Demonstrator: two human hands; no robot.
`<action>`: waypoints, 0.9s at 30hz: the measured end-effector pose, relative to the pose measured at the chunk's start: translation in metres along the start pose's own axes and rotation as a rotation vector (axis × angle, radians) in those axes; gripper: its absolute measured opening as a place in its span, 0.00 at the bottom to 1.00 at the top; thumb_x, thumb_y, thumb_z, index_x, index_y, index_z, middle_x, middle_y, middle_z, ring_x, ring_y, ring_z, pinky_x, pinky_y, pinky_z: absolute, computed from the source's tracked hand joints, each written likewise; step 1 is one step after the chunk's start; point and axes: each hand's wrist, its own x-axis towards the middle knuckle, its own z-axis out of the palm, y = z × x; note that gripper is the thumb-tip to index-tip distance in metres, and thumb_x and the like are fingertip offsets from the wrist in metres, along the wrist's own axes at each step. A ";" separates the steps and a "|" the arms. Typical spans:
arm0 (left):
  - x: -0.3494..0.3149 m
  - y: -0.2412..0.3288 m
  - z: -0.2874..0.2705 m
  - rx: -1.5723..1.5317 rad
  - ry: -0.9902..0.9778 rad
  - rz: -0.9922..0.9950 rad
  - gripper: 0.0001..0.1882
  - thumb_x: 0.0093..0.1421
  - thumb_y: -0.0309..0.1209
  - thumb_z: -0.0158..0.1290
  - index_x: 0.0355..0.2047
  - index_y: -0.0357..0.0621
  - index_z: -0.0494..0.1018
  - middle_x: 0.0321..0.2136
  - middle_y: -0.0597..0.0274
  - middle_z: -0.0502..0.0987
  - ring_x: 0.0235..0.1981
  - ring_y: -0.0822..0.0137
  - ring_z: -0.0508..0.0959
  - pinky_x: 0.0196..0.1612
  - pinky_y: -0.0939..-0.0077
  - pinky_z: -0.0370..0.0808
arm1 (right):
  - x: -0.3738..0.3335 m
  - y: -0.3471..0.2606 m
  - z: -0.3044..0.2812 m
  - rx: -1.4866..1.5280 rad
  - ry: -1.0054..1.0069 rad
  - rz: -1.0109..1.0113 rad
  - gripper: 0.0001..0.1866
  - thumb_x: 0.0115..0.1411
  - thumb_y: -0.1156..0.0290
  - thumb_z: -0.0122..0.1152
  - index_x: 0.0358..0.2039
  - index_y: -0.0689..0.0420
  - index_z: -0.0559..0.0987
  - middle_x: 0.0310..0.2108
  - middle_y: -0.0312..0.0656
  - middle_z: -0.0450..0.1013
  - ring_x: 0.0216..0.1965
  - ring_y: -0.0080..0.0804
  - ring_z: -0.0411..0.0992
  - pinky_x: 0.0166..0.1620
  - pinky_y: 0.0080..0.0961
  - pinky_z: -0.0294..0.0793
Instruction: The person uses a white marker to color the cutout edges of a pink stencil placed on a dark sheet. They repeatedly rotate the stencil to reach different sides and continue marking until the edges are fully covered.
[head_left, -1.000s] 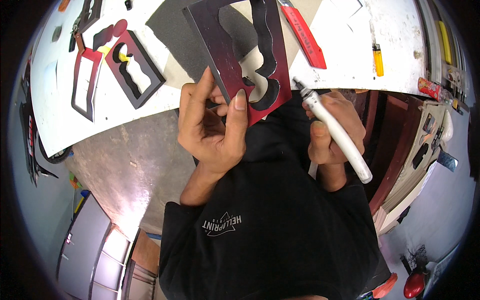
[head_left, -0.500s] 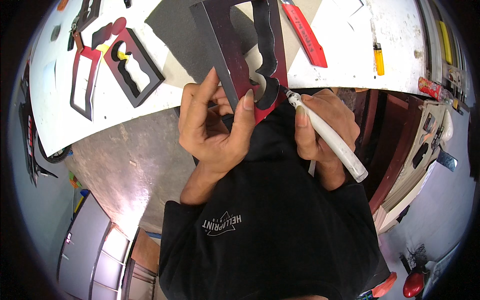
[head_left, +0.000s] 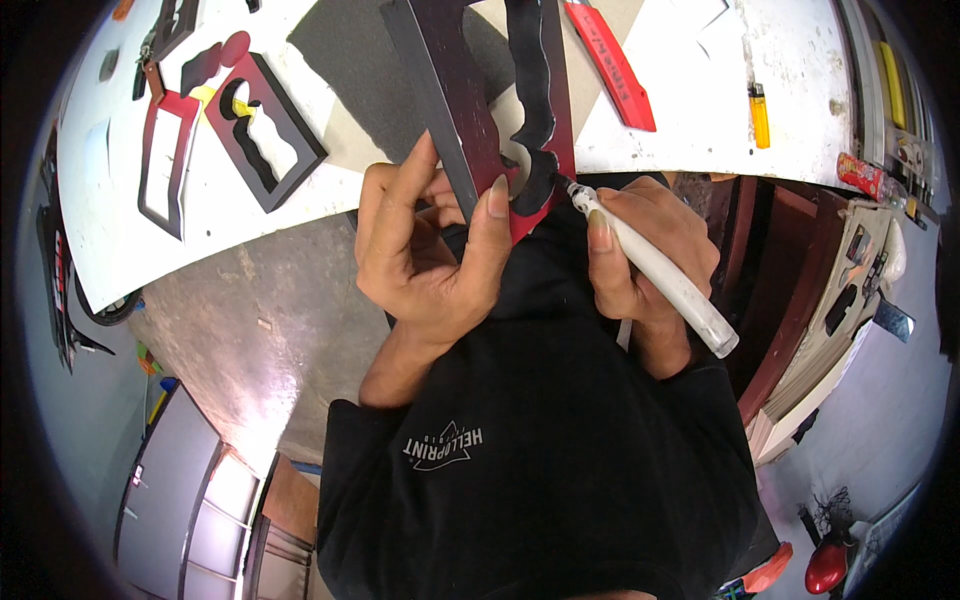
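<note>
My left hand [head_left: 435, 250] is closed on the lower end of a dark red and black frame [head_left: 462, 150] with a wavy cut-out, thumb on its face and fingers at its side edge. The frame is held tilted over the table's near edge. In my right hand [head_left: 655, 245] is a white marker-like pen [head_left: 675, 280], pinched near its dark tip. That tip sits at the frame's inner edge by the rounded lower end of the cut-out; whether it touches is too small to tell.
On the white table [head_left: 690, 150] lie a dark grey sheet [head_left: 350, 80], a red cutter [head_left: 615, 75] and an orange lighter [head_left: 759, 115]. To the left are a second cut-out frame [head_left: 297, 140] and a thin red-and-black frame [head_left: 150, 165]. A plastic bottle [head_left: 875, 180] stands at the right.
The pen tip has shifted slightly left and up along the cut-out's lower edge. My left hand and the frame have barely moved.
</note>
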 end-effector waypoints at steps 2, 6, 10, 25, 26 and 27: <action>0.001 0.001 0.000 -0.001 -0.007 -0.002 0.26 0.54 0.16 0.61 0.54 0.23 0.69 0.34 0.53 0.73 0.31 0.75 0.78 0.22 0.90 0.73 | 0.000 0.004 0.000 0.010 0.002 -0.034 0.07 0.52 0.78 0.66 0.31 0.68 0.79 0.22 0.49 0.77 0.16 0.34 0.75 0.19 0.24 0.72; 0.000 0.002 0.000 0.029 -0.017 -0.014 0.27 0.54 0.16 0.61 0.54 0.24 0.69 0.34 0.53 0.73 0.31 0.75 0.78 0.23 0.90 0.73 | -0.003 0.004 0.001 0.040 0.003 -0.022 0.07 0.52 0.78 0.66 0.31 0.67 0.79 0.22 0.48 0.77 0.16 0.34 0.74 0.19 0.25 0.72; 0.001 0.002 0.001 0.010 -0.022 0.005 0.27 0.54 0.16 0.61 0.54 0.24 0.69 0.34 0.53 0.73 0.31 0.74 0.78 0.23 0.90 0.73 | -0.001 0.001 -0.002 0.009 -0.033 -0.012 0.06 0.53 0.78 0.65 0.31 0.67 0.79 0.22 0.48 0.77 0.16 0.34 0.74 0.20 0.26 0.72; 0.001 0.002 0.000 0.030 -0.035 -0.010 0.27 0.54 0.16 0.62 0.54 0.23 0.69 0.34 0.54 0.72 0.31 0.74 0.78 0.24 0.89 0.74 | -0.003 -0.006 -0.005 0.067 -0.098 0.062 0.07 0.53 0.78 0.62 0.31 0.69 0.79 0.23 0.52 0.77 0.18 0.38 0.75 0.24 0.27 0.76; 0.000 0.001 -0.001 0.025 -0.032 -0.018 0.27 0.54 0.16 0.62 0.54 0.23 0.69 0.34 0.54 0.72 0.31 0.74 0.78 0.24 0.89 0.74 | -0.004 -0.007 -0.005 0.078 -0.092 0.068 0.07 0.53 0.78 0.62 0.31 0.69 0.79 0.23 0.52 0.77 0.18 0.38 0.75 0.24 0.27 0.76; -0.001 0.001 0.000 0.019 -0.029 -0.026 0.27 0.54 0.17 0.62 0.55 0.23 0.69 0.34 0.54 0.72 0.31 0.74 0.78 0.24 0.89 0.74 | -0.005 -0.006 -0.005 0.080 -0.088 0.064 0.07 0.53 0.78 0.62 0.31 0.70 0.79 0.22 0.52 0.77 0.18 0.38 0.75 0.24 0.27 0.76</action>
